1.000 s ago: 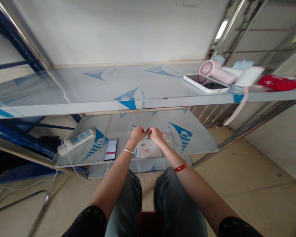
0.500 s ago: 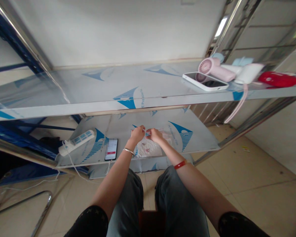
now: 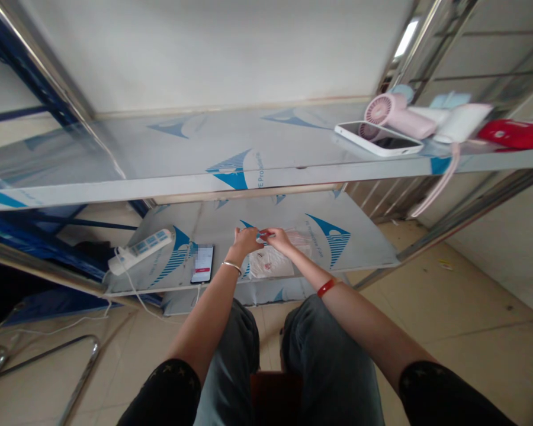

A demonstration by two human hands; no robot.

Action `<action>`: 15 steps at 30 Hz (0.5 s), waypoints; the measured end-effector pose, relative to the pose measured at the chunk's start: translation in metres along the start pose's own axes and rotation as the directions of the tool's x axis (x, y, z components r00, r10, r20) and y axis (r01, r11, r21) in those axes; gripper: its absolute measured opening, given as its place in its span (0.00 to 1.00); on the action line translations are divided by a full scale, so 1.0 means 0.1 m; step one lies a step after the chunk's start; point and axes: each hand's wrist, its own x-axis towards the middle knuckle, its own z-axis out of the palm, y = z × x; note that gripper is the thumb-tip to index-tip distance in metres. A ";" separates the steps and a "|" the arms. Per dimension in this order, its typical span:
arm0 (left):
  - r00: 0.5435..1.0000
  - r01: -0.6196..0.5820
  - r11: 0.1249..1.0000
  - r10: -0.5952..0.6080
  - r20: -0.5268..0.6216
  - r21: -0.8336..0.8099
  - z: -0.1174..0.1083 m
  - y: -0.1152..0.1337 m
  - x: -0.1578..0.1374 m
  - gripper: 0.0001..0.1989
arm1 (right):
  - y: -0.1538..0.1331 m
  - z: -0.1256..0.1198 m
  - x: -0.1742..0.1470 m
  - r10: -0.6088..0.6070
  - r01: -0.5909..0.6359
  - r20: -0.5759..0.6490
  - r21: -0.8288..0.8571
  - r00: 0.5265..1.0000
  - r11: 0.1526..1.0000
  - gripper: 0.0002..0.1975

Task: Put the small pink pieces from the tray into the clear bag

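My left hand (image 3: 247, 239) and my right hand (image 3: 278, 238) meet above the lower shelf (image 3: 195, 219), fingertips almost touching. Between them is a small item with red and pale blue on it (image 3: 263, 236), too small to name. The fingers of both hands are bent inward and pinched around it. Just below my hands lies a clear plastic bag (image 3: 270, 264) with whitish contents. Part of that bag is hidden by my right hand and wrist. Left of my left forearm, a dark phone (image 3: 202, 264) lies with its screen lit and a white cable plugged in.
A white power strip (image 3: 140, 251) lies at the lower shelf's left end, its cable hanging down. Above, the upper shelf's front edge (image 3: 169, 189) crosses the view. On it are a white phone (image 3: 377, 139), a pink handheld fan (image 3: 400, 116) and a red pouch (image 3: 515, 135).
My fingers have shifted around the small item, and more red shows between them now. My left thumb and fingers have turned slightly. The whole view has moved a little.
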 end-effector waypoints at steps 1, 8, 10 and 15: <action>1.000 0.010 1.000 -0.010 0.000 0.002 -0.01 -0.01 -0.01 0.21 | 0.01 0.01 0.01 0.010 -0.009 -0.023 0.039 1.000 0.999 0.10; 0.999 0.043 0.999 -0.043 -0.022 0.004 -0.10 -0.09 -0.07 0.20 | 0.27 -0.01 0.01 0.093 -0.099 -0.038 -0.236 0.995 0.967 0.12; 0.999 0.035 0.999 -0.035 -0.002 0.007 -0.11 -0.08 -0.08 0.22 | 0.40 0.00 -0.06 0.078 0.010 0.186 -0.433 0.979 0.901 0.10; 0.998 0.012 1.000 -0.013 0.068 0.013 -0.12 -0.02 -0.09 0.22 | 0.59 0.10 -0.27 0.070 0.151 0.395 -0.502 0.916 0.852 0.05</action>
